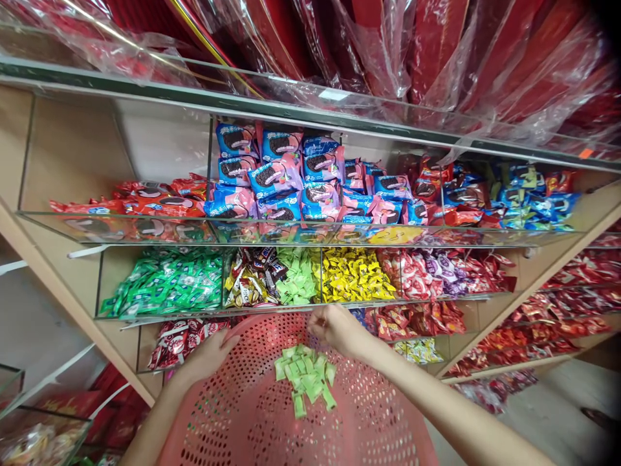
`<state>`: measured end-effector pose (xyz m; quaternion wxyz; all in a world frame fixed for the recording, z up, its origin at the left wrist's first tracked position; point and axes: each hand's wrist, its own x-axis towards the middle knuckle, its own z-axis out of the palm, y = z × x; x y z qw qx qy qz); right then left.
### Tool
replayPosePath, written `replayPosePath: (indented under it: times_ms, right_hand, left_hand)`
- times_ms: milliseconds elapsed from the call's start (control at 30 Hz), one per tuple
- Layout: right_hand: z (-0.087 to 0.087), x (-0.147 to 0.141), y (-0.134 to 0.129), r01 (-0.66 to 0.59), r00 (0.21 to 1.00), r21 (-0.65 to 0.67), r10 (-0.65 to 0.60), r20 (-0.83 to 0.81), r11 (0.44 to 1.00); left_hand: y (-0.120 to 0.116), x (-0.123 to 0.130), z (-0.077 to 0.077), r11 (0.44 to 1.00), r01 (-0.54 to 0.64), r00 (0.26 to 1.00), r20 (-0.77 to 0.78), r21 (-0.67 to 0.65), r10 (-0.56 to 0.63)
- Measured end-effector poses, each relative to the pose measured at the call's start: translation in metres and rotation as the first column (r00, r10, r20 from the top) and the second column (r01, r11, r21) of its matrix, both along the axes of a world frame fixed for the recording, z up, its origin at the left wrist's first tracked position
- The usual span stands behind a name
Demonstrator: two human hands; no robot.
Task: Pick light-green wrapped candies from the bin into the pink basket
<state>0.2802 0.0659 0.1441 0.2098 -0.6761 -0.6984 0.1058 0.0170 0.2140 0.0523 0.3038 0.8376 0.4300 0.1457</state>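
A pink perforated plastic basket (233,414) is tilted in front of me, and a small heap of light green wrapped candies (306,375) lies inside it. My left hand (216,353) grips the basket's rim on the left, thumb over the edge. At the far rim, my right hand (334,329) is closed with its fingers curled down; whatever they hold is hidden. Just beyond this hand, the shelf compartments hold matching light green candies (297,277) and yellow-wrapped candies (358,275).
Glass-fronted shelves (291,233) face me, with blue and pink cookie packs (276,175) above and green-wrapped candies (167,281) at left. Plastic-covered red goods (378,45) fill the top. More red packets (548,317) sit on racks at right.
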Motion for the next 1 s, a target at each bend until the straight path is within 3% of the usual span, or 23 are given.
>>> replayPosePath:
  times_ms: [133,300,433,733,800,867,933,967,1000]
  right_hand:
    - [0.031,-0.010,0.021,-0.022,0.955,0.158,-0.026,0.294,0.987]
    - [0.039,-0.020,0.051,-0.118,0.752,0.229,-0.063,0.656,0.966]
    - [0.034,-0.022,0.064,-0.159,0.706,0.215,-0.042,0.707,0.964]
    - [0.034,-0.016,0.063,-0.165,0.712,0.240,-0.053,0.700,0.957]
    - [0.034,-0.015,0.059,-0.132,0.770,0.285,-0.082,0.632,0.949]
    - [0.034,-0.013,0.051,-0.087,0.898,0.357,-0.082,0.432,0.930]
    - [0.032,-0.012,0.040,0.008,0.998,0.424,-0.031,0.047,0.906]
    - [0.032,-0.012,0.034,0.073,0.982,0.425,0.009,-0.189,0.902]
    - [0.031,-0.012,0.028,0.138,0.910,0.393,0.040,-0.412,0.909]
  left_hand:
    - [-0.001,-0.001,0.000,1.000,0.008,1.000,0.003,-0.008,-0.008]
    - [-0.004,0.001,0.004,1.000,-0.002,1.000,-0.007,-0.023,0.002]
    - [-0.004,0.001,0.004,1.000,-0.012,1.000,-0.005,-0.012,0.012]
    - [-0.001,0.000,0.001,1.000,0.003,1.000,-0.001,-0.015,-0.003]
    - [-0.001,0.001,0.001,1.000,0.002,1.000,0.001,-0.014,-0.002]
    - [-0.001,0.001,0.002,1.000,-0.001,1.000,0.004,-0.014,0.001]
    - [-0.001,0.001,0.003,1.000,-0.003,1.000,0.007,-0.017,0.003]
    - [-0.001,0.001,0.004,1.000,-0.003,1.000,0.008,-0.019,0.003]
    - [-0.001,0.001,0.005,1.000,0.000,1.000,0.009,-0.022,0.001]
